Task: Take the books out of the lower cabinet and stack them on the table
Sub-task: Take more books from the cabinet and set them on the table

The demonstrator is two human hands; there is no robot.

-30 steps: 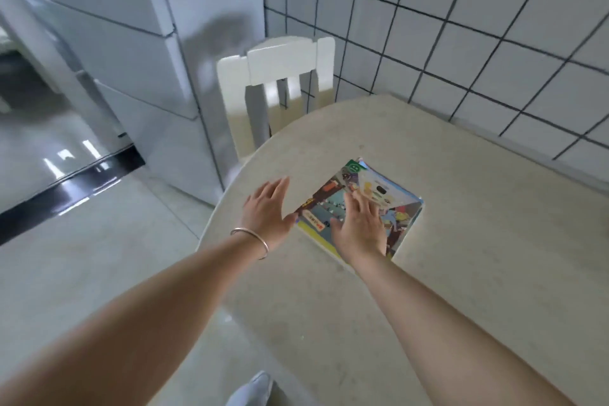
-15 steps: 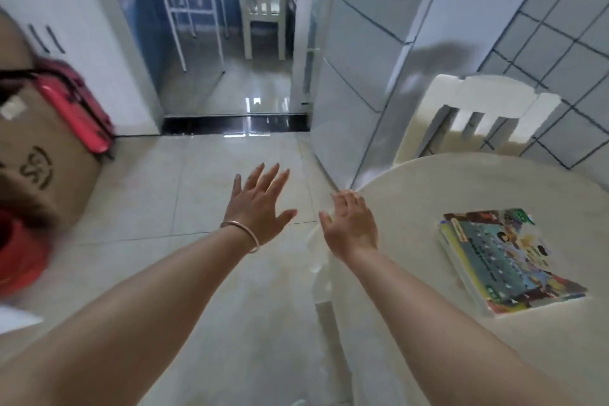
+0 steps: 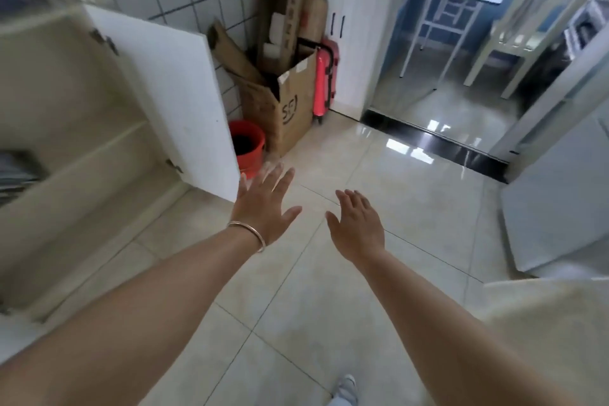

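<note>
Facing the open lower cabinet [image 3: 82,155] now, where half a second back the view took in the counter with the stacked books and the white chair; those books are out of frame, only a corner of the counter [image 3: 540,333] shows at lower right. Left hand [image 3: 263,208] out front, palm down, fingers spread wide, holding nothing, bracelet [image 3: 248,234] on the wrist; it has swung from mid-floor to just by the edge of the white cabinet door [image 3: 171,99]. Right hand [image 3: 357,224] beside it, fingers straight and close together, empty, over the floor tiles [image 3: 329,323] instead of the counter rim. Dark blurred shape at far left on the cabinet shelf [image 3: 16,171], maybe books, cannot tell. Red bucket [image 3: 247,145], cardboard box [image 3: 283,105] and red suitcase [image 3: 324,79] sit past the door, closer to centre than before.
</note>
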